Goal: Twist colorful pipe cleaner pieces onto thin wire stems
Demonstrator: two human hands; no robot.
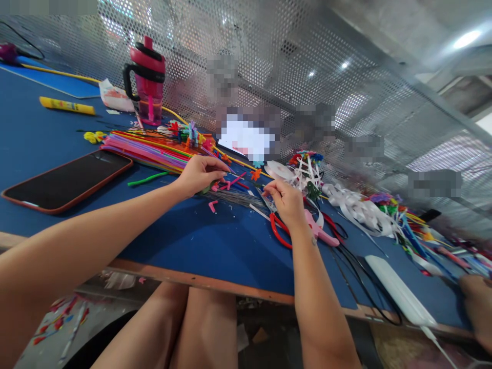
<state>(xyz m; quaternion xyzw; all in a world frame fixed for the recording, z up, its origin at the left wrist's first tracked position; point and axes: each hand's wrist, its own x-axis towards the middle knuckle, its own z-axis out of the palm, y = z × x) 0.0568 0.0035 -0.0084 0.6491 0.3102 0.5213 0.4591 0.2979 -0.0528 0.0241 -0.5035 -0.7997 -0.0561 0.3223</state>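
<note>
My left hand (200,174) rests on the blue table (215,246), fingers curled in a pinch at the end of a bundle of coloured pipe cleaners (149,148), on something thin I cannot make out. My right hand (286,201) is closed in a pinch on a thin strand above a bunch of fine grey wires (238,197). Red-handled pliers (279,230) and a pink-handled tool (323,233) lie just under and beside my right wrist. Small pink pipe-cleaner scraps (212,205) lie between my hands.
A phone in a red case (67,179) lies at the left, a pink bottle (148,79) and a yellow glue stick (67,105) behind it. White ribbon (357,207) and coloured bits spread to the right. Another person's hand (478,307) shows at the right edge. Perforated metal screen (292,61) backs the table.
</note>
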